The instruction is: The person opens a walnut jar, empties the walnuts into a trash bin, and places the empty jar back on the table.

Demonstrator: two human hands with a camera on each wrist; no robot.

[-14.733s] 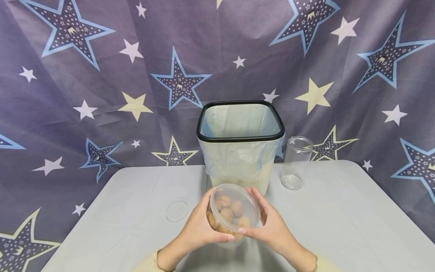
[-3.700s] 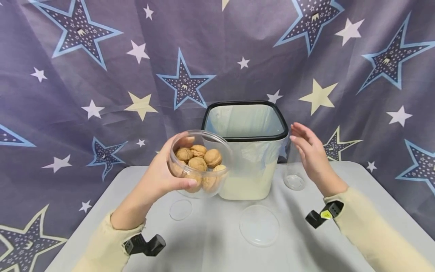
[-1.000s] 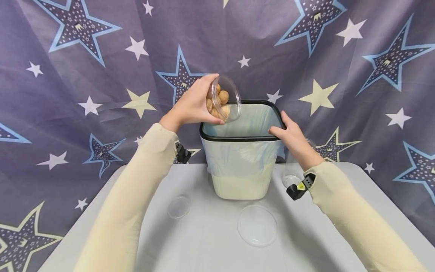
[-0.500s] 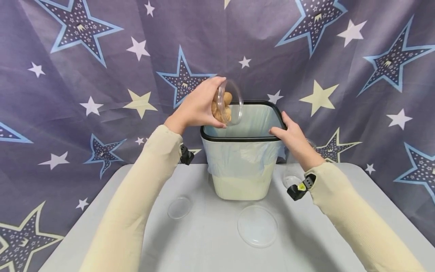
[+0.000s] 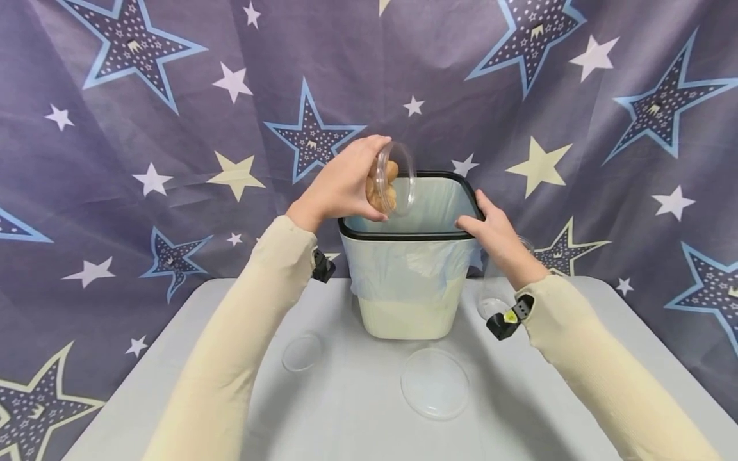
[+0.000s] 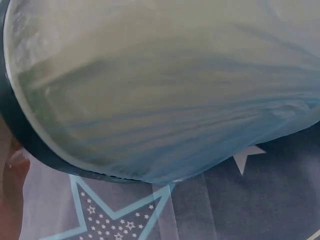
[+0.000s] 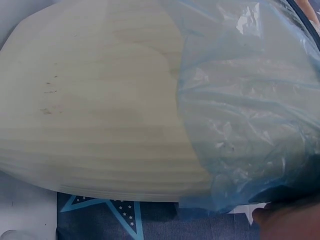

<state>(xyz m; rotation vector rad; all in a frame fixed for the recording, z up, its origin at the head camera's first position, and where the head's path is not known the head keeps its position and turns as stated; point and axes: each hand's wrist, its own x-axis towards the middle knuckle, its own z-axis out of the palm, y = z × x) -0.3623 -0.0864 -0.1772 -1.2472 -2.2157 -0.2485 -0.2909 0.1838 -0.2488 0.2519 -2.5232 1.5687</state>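
My left hand [image 5: 346, 182] grips a clear plastic jar [image 5: 408, 186] from its left side. The jar lies tipped sideways above the bin's left rim, its mouth facing right. Several walnuts [image 5: 382, 192] sit inside it, partly hidden by my fingers and thumb. A pale trash bin [image 5: 406, 314] with a black rim [image 5: 409, 236] and a bluish bag liner [image 7: 245, 100] stands upright below. My right hand [image 5: 498, 237] holds the bin's right rim, thumb over the inner side. In the left wrist view, only a sliver of my left hand [image 6: 14, 190] shows.
A round clear lid [image 5: 435, 384] lies on the white table [image 5: 357, 416] before the bin, with a smaller clear disc [image 5: 302, 353] to its left. Behind my right wrist stands a tall clear jar [image 5: 493, 294]. A star-patterned curtain [image 5: 190, 160] hangs behind the table.
The large lid came off the jar and lies on the table. My left hand carried the jar over the bin and tipped it, lately edging right and down. My right hand took the rim.
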